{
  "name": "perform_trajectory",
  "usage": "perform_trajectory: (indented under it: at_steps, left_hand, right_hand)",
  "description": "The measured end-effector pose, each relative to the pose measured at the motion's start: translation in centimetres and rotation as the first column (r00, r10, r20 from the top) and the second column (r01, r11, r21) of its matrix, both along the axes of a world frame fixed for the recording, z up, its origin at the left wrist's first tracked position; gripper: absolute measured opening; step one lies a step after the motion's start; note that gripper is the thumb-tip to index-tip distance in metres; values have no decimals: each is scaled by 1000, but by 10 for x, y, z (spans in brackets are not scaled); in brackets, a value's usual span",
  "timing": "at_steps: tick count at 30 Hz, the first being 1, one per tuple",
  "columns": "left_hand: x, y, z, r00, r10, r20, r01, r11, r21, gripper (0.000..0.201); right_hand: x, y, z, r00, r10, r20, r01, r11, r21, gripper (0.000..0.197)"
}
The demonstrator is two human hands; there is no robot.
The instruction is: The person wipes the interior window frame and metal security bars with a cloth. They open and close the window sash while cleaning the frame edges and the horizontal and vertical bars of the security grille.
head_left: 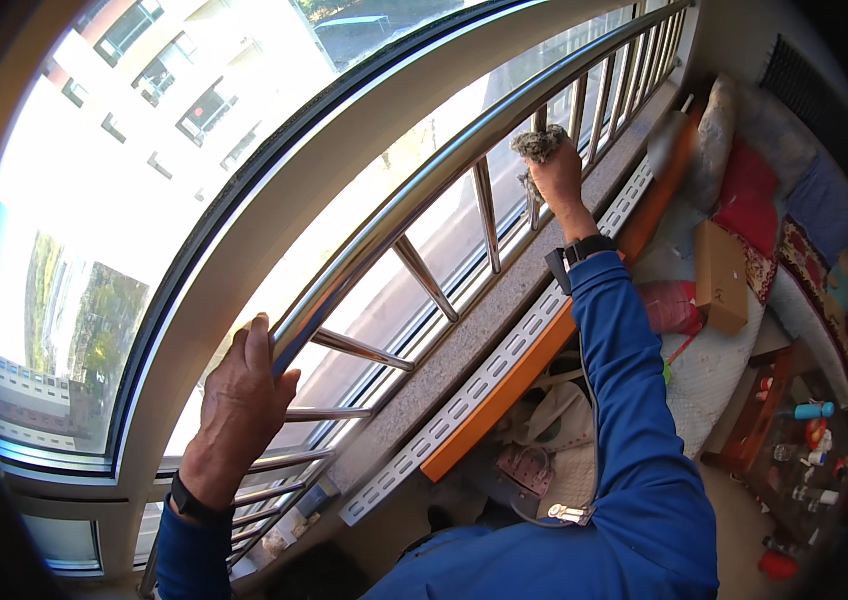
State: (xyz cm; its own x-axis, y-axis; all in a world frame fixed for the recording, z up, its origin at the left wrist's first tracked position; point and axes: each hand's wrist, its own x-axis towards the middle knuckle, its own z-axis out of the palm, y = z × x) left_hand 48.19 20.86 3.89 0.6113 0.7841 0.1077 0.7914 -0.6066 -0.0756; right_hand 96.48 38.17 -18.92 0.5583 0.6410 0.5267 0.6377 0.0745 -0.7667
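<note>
A shiny metal railing [399, 205] with upright bars runs along the inside of a large window. My left hand [240, 405] grips its top rail near the lower left, thumb and fingers wrapped round the tube. Farther along to the right, my right hand [561, 180] is closed on a grey, crumpled rag [538, 146], pressed against one of the upright bars [539, 122] below the top rail. Part of the rag hangs under the fist, and the fist hides some of that bar.
Below the railing lie a speckled stone sill [484, 308] and a white slotted radiator top [464, 398] with an orange edge. At right are a cardboard box [722, 277], a red cushion [744, 195], bedding, and a low wooden table [759, 420] with several bottles. The window frame [234, 215] curves behind.
</note>
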Motion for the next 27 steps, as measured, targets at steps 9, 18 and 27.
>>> perform_trajectory:
  at_steps: [9,18,27]
  left_hand:
    - [-3,4,-4,999,-16,-38,17,999,28,76]
    - [-4,4,-4,999,-7,-49,7,1000,-2,76]
    - [-7,4,-7,999,18,-51,-19,999,-35,84]
  right_hand:
    - [-37,-14,-146,949,-179,-258,137,975,-176,28]
    - [-10,-8,46,992,49,-118,11,888,460,43]
    - [-23,-28,-122,947,-120,-299,39,964,-263,48]
